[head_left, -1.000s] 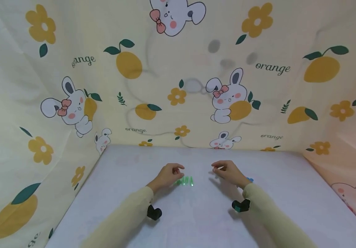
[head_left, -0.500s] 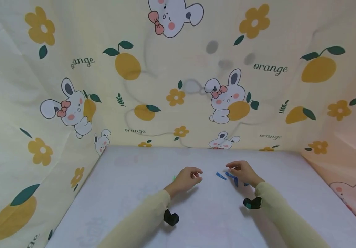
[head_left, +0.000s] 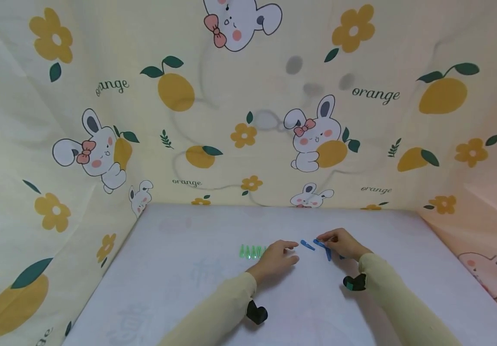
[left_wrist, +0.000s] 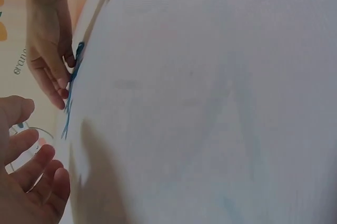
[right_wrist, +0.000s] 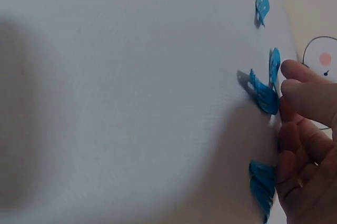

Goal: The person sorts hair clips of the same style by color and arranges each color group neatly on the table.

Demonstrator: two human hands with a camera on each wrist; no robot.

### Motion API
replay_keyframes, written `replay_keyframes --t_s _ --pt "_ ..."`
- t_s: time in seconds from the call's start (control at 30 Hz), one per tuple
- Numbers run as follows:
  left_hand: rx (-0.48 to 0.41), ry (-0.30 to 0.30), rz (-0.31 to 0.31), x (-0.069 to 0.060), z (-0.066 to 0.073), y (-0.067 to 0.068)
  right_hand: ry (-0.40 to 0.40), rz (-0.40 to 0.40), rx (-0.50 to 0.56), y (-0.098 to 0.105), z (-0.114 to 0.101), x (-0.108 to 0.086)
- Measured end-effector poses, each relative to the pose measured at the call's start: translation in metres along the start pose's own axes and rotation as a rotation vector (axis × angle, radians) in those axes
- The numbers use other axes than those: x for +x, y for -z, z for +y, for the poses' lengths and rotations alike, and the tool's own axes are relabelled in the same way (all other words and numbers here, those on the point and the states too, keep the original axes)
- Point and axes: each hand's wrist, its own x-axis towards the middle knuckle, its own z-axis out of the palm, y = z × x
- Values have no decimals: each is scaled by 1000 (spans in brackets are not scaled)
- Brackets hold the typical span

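Observation:
Several blue snap hair clips lie on the white table, a single one [head_left: 307, 245] at the left of the group in the head view. My right hand [head_left: 344, 244] is over the others, its fingertips at the upper end of a blue hair clip [right_wrist: 274, 67]; whether they touch it I cannot tell. No clip shows between its fingers in the right wrist view. My left hand [head_left: 276, 260] is just left of the blue clips, fingers spread and holding nothing. Several green hair clips [head_left: 248, 252] stand in a row left of it, partly hidden by that hand.
The white table [head_left: 179, 298] reaches back to a cream cloth [head_left: 214, 129] printed with rabbits and oranges. The cloth also hangs along the left and right sides. A small black device [head_left: 257, 312] sits on the left wrist, another [head_left: 354, 282] on the right.
My left hand has moved right, away from the green hair clips, toward the blue ones. My right hand has moved right to the blue hair clips, uncovering some of them.

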Motion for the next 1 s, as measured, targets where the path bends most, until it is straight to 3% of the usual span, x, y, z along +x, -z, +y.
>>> replay_keyframes --t_s 0.13,0.37,0.47,0.73,1.0 --pt "107 -19 4 6 -1 -14 6 6 7 -1 3 0" --pt "352 -123 25 16 0 -29 17 15 7 -3 7 2" --pt "404 -143 34 20 0 -31 17 20 20 -4 9 3" --pt "425 -151 27 26 4 -30 43 13 29 -5 11 4" --pt "644 -238 -39 28 3 -32 93 8 52 -4 13 3"
